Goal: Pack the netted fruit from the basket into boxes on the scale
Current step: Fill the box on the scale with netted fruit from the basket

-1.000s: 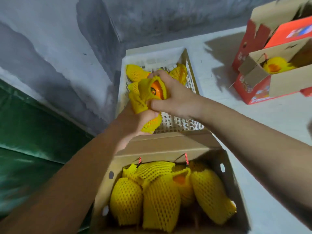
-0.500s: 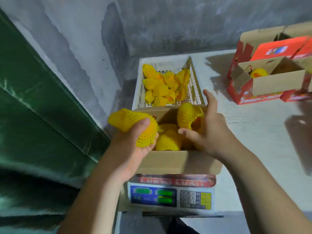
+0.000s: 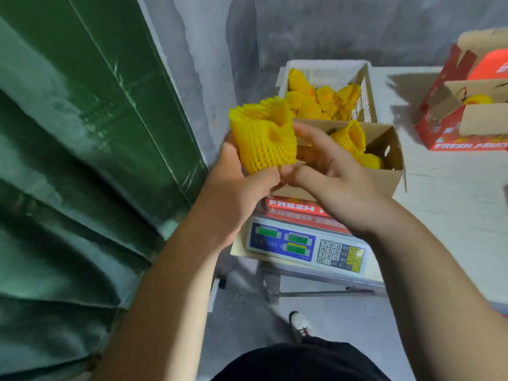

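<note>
Open top of the box point(image 3: 386, 149) on the scale point(image 3: 308, 248) reachable from above, though partly filled with netted fruit point(image 3: 349, 137) on the right. Hemmed in by the green curtain point(image 3: 82, 160) at left and the basket point(image 3: 364, 92) just behind. Bare white surface point(image 3: 450, 193) free between this box and the red boxes point(image 3: 450, 116) at far right.

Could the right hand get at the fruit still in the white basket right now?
Probably yes. The basket is open on top just beyond the box on the scale, and nothing covers its fruit. But the right hand is busy at the netted fruit the left hand grips.
</note>
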`<action>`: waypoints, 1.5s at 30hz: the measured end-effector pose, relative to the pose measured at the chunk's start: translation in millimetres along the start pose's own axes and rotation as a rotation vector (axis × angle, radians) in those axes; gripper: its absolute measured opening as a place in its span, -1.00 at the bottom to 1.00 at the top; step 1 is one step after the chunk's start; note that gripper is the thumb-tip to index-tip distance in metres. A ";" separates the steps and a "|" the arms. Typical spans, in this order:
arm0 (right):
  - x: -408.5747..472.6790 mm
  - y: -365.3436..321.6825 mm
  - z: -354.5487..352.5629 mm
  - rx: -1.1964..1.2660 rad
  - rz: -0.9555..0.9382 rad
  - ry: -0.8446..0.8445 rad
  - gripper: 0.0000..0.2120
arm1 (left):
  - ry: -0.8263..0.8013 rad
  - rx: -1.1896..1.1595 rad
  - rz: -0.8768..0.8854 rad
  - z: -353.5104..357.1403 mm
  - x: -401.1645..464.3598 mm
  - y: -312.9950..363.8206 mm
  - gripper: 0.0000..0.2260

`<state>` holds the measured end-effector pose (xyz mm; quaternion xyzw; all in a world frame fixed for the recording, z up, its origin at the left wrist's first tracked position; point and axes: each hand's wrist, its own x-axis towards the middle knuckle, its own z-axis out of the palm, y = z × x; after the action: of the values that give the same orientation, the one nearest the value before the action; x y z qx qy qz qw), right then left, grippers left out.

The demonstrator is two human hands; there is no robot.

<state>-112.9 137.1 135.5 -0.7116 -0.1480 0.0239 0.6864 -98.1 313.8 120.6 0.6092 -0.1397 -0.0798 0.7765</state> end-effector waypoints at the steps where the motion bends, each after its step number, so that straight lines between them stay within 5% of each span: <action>1: -2.3 -4.6 0.7 0.154 0.068 -0.006 -0.55 | 0.052 0.150 0.058 -2.5 -2.5 -2.2 -0.39; 3: -7.1 -11.4 3.5 0.434 0.165 -0.003 -0.61 | 0.108 0.295 0.127 -5.5 -6.3 -3.7 -0.31; 7: -11.0 -10.9 15.3 0.505 0.172 0.027 -0.59 | 0.058 0.399 0.173 -8.4 -7.4 -3.1 -0.29; 12: -13.6 9.4 21.6 0.811 0.310 -0.088 -0.45 | 0.044 0.169 0.219 -9.8 -21.4 -12.7 -0.38; 16: -23.6 30.1 28.4 0.994 0.444 -0.022 -0.43 | 0.121 0.137 0.103 -17.0 -32.1 -31.6 -0.50; 23: -37.0 50.9 26.5 1.028 0.585 0.161 -0.40 | 0.303 0.157 -0.066 -25.5 -41.6 -63.7 -0.99; 28: -37.4 54.4 27.0 0.911 0.524 0.151 -0.61 | 0.223 -0.050 -0.309 -8.4 -38.1 -72.9 -0.58; 34: -34.2 55.6 20.2 0.797 0.498 0.204 -0.55 | 0.178 0.027 -0.283 -6.8 -30.9 -81.8 -0.54; 37: -28.6 55.1 16.5 0.760 0.496 0.238 -0.46 | 0.177 0.001 -0.267 -7.6 -30.5 -85.6 -0.67; 45: -13.8 55.6 13.6 0.872 0.547 0.271 -0.41 | 0.173 -0.020 -0.245 -26.6 -25.0 -90.1 -0.67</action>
<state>-119.3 146.2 77.7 -0.3693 0.1566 0.1690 0.9003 -109.3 323.6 24.5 0.6184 0.0038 -0.1227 0.7762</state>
